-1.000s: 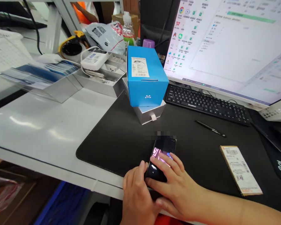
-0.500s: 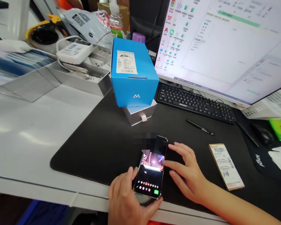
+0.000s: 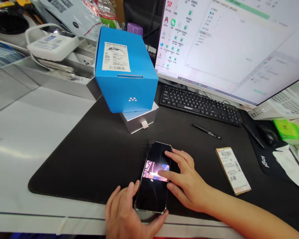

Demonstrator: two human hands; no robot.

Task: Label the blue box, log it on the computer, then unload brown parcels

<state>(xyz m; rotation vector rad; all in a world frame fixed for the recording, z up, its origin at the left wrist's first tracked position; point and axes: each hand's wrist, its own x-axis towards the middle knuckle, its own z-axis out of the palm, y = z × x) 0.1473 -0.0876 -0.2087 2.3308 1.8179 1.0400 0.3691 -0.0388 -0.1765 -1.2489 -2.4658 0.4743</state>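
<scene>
A smartphone (image 3: 151, 194) lies face up near the front edge of the black desk mat, its top end tilted slightly away to the right. Its screen shows a bright picture across the middle, with black above and below. My left hand (image 3: 127, 212) grips the phone's lower end, fingers along the left side and thumb at the bottom right corner. Over the right side reaches my right hand (image 3: 186, 179), fingers spread, holding nothing. Its index fingertip is on or just over the bright picture; the other fingertips are by the phone's right edge.
Behind the phone, a blue box (image 3: 128, 89) rests on a smaller silver box (image 3: 142, 124). Further right are a keyboard (image 3: 199, 104), a pen (image 3: 206, 131), a labelled flat packet (image 3: 233, 171), a mouse (image 3: 267, 134) and a large monitor (image 3: 226, 43). Grey trays (image 3: 64, 84) stand at the left.
My right index finger has moved left onto the screen picture. The coloured dots and green button at the screen's bottom are gone. The whole view has shifted, so things appear further left.
</scene>
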